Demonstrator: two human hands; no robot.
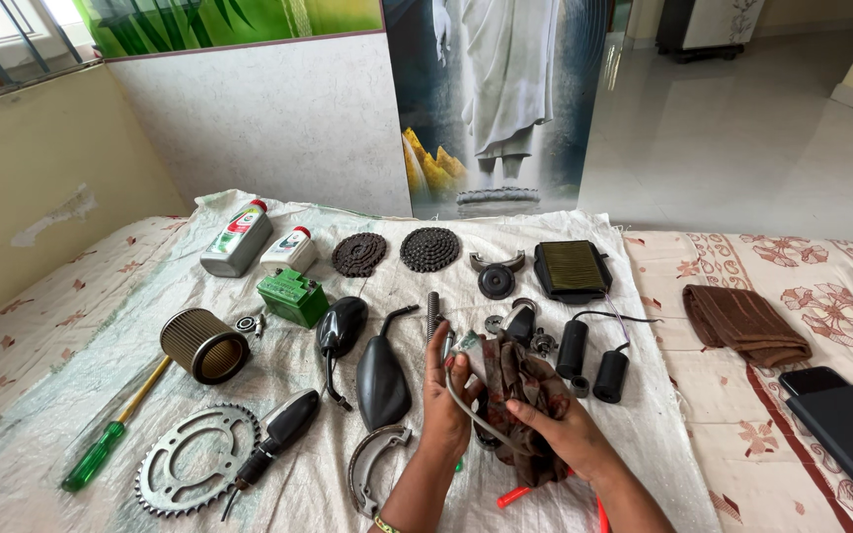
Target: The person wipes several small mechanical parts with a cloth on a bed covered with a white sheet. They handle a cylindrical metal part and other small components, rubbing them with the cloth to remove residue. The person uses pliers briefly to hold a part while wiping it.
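Your hands meet low in the middle of the view, over a white sheet (644, 395) spread on a bed. Your left hand (443, 400) is closed around a grey cable (481, 422), fingers curled and thumb across it; the cable runs from that grip down and to the right, under your right hand. Your right hand (560, 424) clutches a dark brown rag (520, 380), which is bunched up between the two hands and touches both. A red piece (513, 496) pokes out just below the right hand; what it belongs to cannot be told. Just left of your left hand lies a black mirror (383, 378), with a curved brake shoe (372, 464) below it, beside your left forearm. Further left are a black grip (283, 429), a sprocket (194, 459) and a green screwdriver (101, 454), well apart from the hands. Just beyond your fingers sit small metal parts, and to the right of them two black cylinders (589, 360) with a thin wire. Further up the sheet, beyond the hands, lie two coiled chains (397, 252), a flat air filter (571, 268), a green box (293, 296), two grey bottles (259, 242) and a round filter (202, 345). Well to the right of your right hand a folded brown cloth (747, 324) rests on the patterned bedcover (841, 296).
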